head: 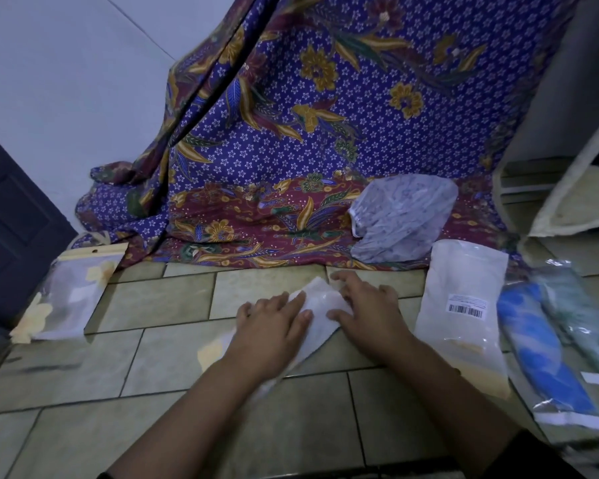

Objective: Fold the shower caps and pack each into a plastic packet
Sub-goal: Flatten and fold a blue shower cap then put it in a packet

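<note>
A folded translucent white shower cap (320, 305) lies flat on the tiled floor in front of me. My left hand (274, 326) presses palm down on its left part, fingers spread. My right hand (363, 305) lies flat on its right edge, fingers apart. A yellow flower print shows at the cap's lower left end, beside my left wrist. A loose patterned white shower cap (400, 217) sits bunched on the cloth behind. A plastic packet (73, 295) holding a yellow-flowered cap lies at the left.
A long white packet with a barcode label (464, 305) lies to the right, then a packet with blue contents (540, 344) and one with greenish contents (581, 319). A purple floral cloth (291, 133) hangs behind. A dark door (11, 229) stands at left.
</note>
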